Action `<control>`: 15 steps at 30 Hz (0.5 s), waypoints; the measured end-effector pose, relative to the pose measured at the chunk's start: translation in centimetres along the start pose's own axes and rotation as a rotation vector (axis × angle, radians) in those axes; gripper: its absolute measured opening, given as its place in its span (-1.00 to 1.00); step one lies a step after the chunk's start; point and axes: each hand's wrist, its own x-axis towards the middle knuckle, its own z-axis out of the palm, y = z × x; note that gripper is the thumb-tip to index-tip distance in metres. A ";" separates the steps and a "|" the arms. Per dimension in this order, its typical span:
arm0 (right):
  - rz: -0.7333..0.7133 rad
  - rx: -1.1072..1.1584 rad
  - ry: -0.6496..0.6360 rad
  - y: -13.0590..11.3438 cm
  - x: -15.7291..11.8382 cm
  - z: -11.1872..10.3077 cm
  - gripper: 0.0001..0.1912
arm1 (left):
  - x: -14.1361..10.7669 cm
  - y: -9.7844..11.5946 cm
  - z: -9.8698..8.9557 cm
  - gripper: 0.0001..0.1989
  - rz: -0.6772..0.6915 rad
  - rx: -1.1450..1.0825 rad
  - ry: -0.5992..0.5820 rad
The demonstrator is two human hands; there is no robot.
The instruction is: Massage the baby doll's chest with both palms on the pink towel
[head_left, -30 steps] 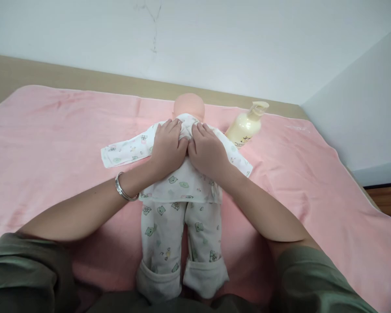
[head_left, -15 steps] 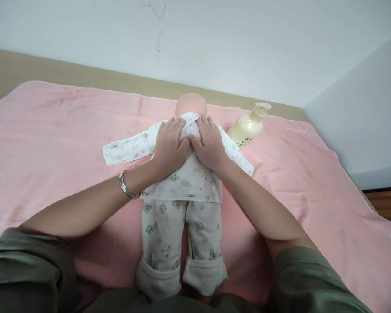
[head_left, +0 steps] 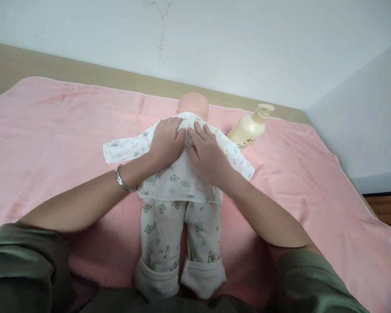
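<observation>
A doll (head_left: 193, 104) lies on a pink blanket (head_left: 71, 126), its bare round head at the far end, dressed in a white printed shirt (head_left: 179, 184) and matching trousers (head_left: 163, 230) with folded cuffs. On the upper left of the shirt rests my left hand (head_left: 167, 141), fingers bent over the cloth near the shoulder; a silver bangle circles that wrist. My right hand (head_left: 208, 152) lies on the upper right of the shirt with its fingers apart, its thumb slightly blurred. Neither hand shows a clear grip on the cloth.
A cream pump bottle (head_left: 249, 128) leans on the blanket just beyond the doll's right sleeve. Behind the blanket runs a wooden board (head_left: 84, 71) along a pale wall (head_left: 231, 43). At the far right, brown wooden flooring (head_left: 386, 213) shows past the blanket's edge.
My right hand has slid down the shirt slightly, away from the collar. My left hand has shifted a little left. The shirt's collar lies flatter, and the view has moved slightly.
</observation>
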 end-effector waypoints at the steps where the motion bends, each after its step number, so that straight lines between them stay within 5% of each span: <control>1: 0.027 0.026 0.004 0.8 0.8 -0.1 -0.37 | -0.6 0.4 0.1 -0.55 0.030 0.021 0.005; 6: 0.098 0.027 0.049 3.8 3.6 0.0 -0.26 | -2.7 1.8 0.5 -0.49 0.073 -0.022 -0.005; 15: 0.040 -0.129 0.081 0.3 0.3 0.2 -0.33 | 0.6 0.0 -0.1 -0.66 0.061 0.058 -0.056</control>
